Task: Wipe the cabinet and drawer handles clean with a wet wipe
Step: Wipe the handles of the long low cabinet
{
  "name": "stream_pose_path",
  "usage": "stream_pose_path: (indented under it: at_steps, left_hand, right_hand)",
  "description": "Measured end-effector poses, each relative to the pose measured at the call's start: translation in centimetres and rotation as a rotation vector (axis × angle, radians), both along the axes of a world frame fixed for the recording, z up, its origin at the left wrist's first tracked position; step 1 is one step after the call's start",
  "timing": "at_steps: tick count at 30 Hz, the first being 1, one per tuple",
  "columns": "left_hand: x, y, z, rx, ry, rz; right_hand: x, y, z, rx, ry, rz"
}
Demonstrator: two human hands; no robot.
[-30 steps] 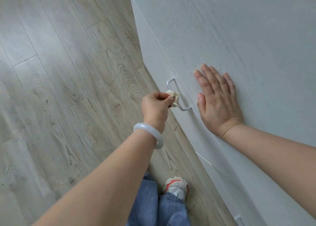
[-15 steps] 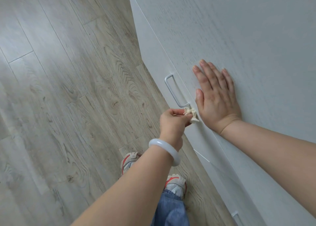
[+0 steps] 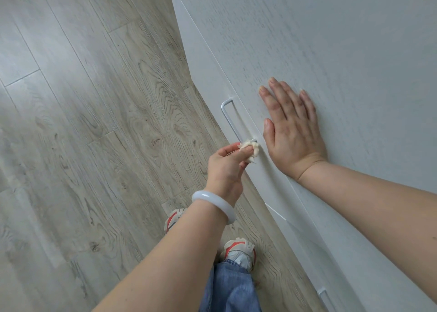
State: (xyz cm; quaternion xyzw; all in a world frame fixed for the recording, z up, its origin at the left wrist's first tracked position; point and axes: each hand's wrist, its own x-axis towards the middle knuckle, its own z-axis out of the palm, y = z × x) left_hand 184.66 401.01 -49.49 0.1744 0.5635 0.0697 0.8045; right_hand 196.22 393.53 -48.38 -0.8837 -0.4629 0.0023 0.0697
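Filling the right side, the white cabinet (image 3: 331, 51) stands on a grey wood floor (image 3: 82, 122). On its top the right hand (image 3: 292, 128) lies flat, fingers spread. The left hand (image 3: 224, 167), with a pale bangle (image 3: 214, 205) on its wrist, pinches a crumpled wipe (image 3: 250, 149) against the near end of the handle (image 3: 233, 120).

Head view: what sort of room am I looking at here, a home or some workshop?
Most likely a room in a home, though which room I cannot tell. It shows grey wood-look plank flooring, a tall white cabinet with slim metal handles, and a person in jeans and sneakers.
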Motion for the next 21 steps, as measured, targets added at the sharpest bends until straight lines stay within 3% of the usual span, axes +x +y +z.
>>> stream_pose_path:
  at_steps: [5, 12, 21]
  left_hand:
    - [-0.1, 2.1, -0.1, 0.103, 0.026, 0.001]
    - [0.9, 1.5, 0.6, 0.064, 0.035, -0.207]
    - [1.6, 4.6, 0.6, 0.204, 0.135, -0.086]
  right_hand:
    - [0.0, 0.0, 0.1, 0.000, 0.002, 0.003]
    - [0.0, 0.0, 0.1, 0.001, -0.009, 0.005]
    - [-0.1, 0.1, 0.2, -0.013, 0.003, 0.005]
